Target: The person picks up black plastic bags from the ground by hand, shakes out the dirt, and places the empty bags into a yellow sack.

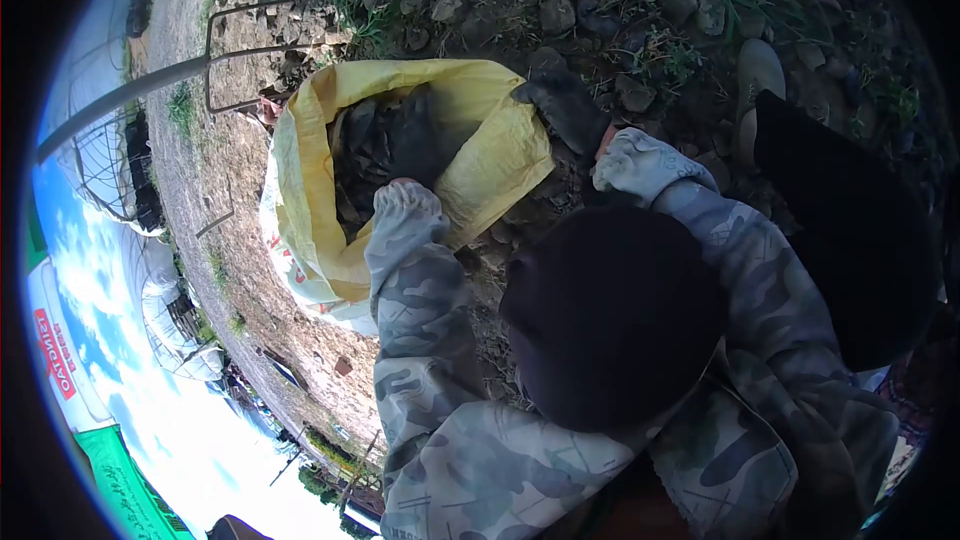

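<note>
A yellow-lined woven sack point(500, 175) lies on the ground with its mouth spread wide. My left hand point(415, 135), in a black glove, reaches inside it; the fingers look stretched out over dark contents that I cannot make out in the shade. My right hand point(568, 110), also in a black glove, is closed on the sack's rim at its upper right corner. Both forearms wear camouflage sleeves. The outside of the sack is white with red print.
Stones point(557, 15) and weeds point(668, 62) cover the soil beyond the sack. A long-handled metal rake or fork point(160, 78) lies to the left. My dark-covered knee point(620, 320) rises between my arms, with a shoe point(760, 75) at the right. White-covered greenhouses point(175, 310) stand far left.
</note>
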The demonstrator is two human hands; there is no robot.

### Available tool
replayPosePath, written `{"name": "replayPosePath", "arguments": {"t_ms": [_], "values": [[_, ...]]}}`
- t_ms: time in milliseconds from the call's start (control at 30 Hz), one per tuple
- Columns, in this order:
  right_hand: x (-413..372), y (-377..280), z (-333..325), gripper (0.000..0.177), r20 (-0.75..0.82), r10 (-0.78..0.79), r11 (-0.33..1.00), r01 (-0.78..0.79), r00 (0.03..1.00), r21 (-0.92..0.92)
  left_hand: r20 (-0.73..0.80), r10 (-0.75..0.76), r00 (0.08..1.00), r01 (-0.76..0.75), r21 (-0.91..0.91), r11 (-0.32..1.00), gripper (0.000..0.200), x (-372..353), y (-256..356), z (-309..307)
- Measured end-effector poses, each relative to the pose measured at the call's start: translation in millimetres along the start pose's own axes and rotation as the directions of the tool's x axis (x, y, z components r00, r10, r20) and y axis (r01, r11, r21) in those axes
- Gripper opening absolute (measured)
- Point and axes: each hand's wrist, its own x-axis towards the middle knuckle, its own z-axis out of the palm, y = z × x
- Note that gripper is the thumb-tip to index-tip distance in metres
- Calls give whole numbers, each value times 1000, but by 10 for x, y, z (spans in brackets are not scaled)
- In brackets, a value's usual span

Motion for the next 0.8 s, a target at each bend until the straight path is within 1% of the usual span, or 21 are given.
{"name": "replayPosePath", "arguments": {"t_ms": [33, 67, 100, 133, 167, 200, 233, 267, 300, 367, 400, 433, 467, 500, 533, 600, 667, 700, 733, 767, 800], "values": [[-19, 33, -60, 15, -2, -4, 1000, 4, 1000, 2, -34, 159, 987, -144, 264, 954, 59, -1, -1, 17], [-51, 89, -147, 14, -79, -139, 985, 130, 987, -112, -24, 315, 949, -259, 508, 821, 55, -4, 1, 43], [-42, 44, -235, 12, -137, -279, 941, 243, 950, -234, -29, 316, 948, -258, 508, 822, 55, 15, -9, 76], [-105, -43, -329, 9, -72, 268, 912, -229, 961, 340, -22, 384, 923, -289, 619, 730, 50, 56, -18, 117], [-106, -59, -426, 9, -69, 263, 916, -226, 962, 332, -10, 448, 894, -306, 717, 626, 46, 102, -27, 169], [-111, -44, -540, 11, -151, 225, 956, -188, 962, 226, -24, 447, 894, -299, 712, 635, 46, 165, -110, 239], [-96, -67, -660, 14, -228, 176, 982, -153, 958, 114, 23, 443, 896, -261, 834, 486, 44, 237, -209, 288], [-91, -101, -769, 16, -206, 268, 959, -241, 941, 146, 68, 428, 901, -220, 923, 317, 44, 297, -311, 320], [-69, -58, -835, 16, -204, 260, 962, -236, 944, 135, 57, 431, 901, -214, 921, 325, 44, 320, -288, 277], [-24, 28, -909, 15, -260, -43, 992, 10, 965, -126, 42, 289, 956, -179, 867, 466, 40, 287, -256, 135], [-2, 50, -906, 15, -255, -42, 992, 9, 966, -129, 102, 313, 944, -224, 895, 386, 40, 262, -424, 34], [19, 68, -885, 14, -260, -122, 981, 77, 958, -176, 159, 202, 966, -204, 953, 225, 56, 230, -639, -15], [31, 83, -851, 14, -261, -200, 965, 143, 945, -221, 357, 65, 932, -356, 862, 360, 59, 151, -830, -194], [36, 73, -809, 14, -259, -193, 966, 137, 946, -218, 436, -81, 896, -341, 795, 501, 59, 65, -978, -352], [46, 59, -770, 13, -215, -187, 960, 131, 958, -248, 458, -203, 866, -259, 756, 601, 59, -2, -1098, -420], [98, 12, -719, 13, -172, -184, 950, 130, 968, -286, 368, -281, 886, -57, 688, 723, 59, -100, -1205, -411], [96, -39, -664, 8, -55, 70, 985, -78, 996, -153, 304, -314, 899, 71, 607, 792, 59, -83, -1239, -260], [100, -34, -622, 8, -58, 77, 982, -85, 995, -171, 287, -315, 905, 102, 572, 814, 58, -113, -1233, -126], [112, -21, -584, 13, 4, 295, 954, -294, 956, 57, 275, -312, 910, 119, 547, 829, 58, -91, -1230, -21], [116, -5, -589, 17, 94, 482, 832, -488, 871, 263, 272, -308, 912, 122, 537, 835, 58, -44, -1228, 46], [103, -63, -600, 19, 99, 479, 842, -488, 872, 231, 269, -305, 914, 129, 520, 844, 58, 2, -1241, 88]]}}
